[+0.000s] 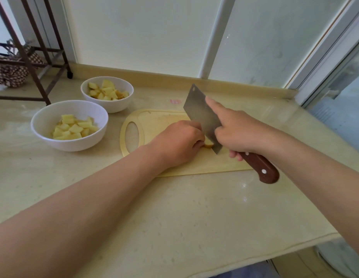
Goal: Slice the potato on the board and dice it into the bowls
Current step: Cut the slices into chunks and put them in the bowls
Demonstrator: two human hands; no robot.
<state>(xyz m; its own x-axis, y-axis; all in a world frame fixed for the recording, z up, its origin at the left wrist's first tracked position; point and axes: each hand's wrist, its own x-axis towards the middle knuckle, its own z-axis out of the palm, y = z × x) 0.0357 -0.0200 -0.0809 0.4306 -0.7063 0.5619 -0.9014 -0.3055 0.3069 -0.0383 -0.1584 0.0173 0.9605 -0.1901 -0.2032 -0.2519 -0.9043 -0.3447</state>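
Beige stone counter [174, 207] beneath pale wall panels, with a window at the right edge and a dark metal rack [34, 63] holding patterned cloth [11, 73] at the far left. A pale yellow board [150, 121] lies on the counter, its oval grip hole towards the left. The potato [208, 145] sits on the board near its middle; only a small yellow piece with some skin shows, between the left hand [178, 143] and the knife [202, 117], the remainder hidden under the hand. The left hand lies palm down, fingers curled over the potato and pressing it to the board, knuckles just beside the blade. The right hand [238, 133] grips the brown riveted handle [263, 169] with three fingers wrapped round it, while the index finger lies straight along the broad steel blade. The blade stands tilted, its lower corner at the potato and its far corner raised above the board. Two white bowls stand on the counter left of the board: the near bowl [74, 146] and, behind it, the far bowl [118, 107], close together but apart. Each holds yellow potato dice [74, 129], those in the far bowl showing some skin.
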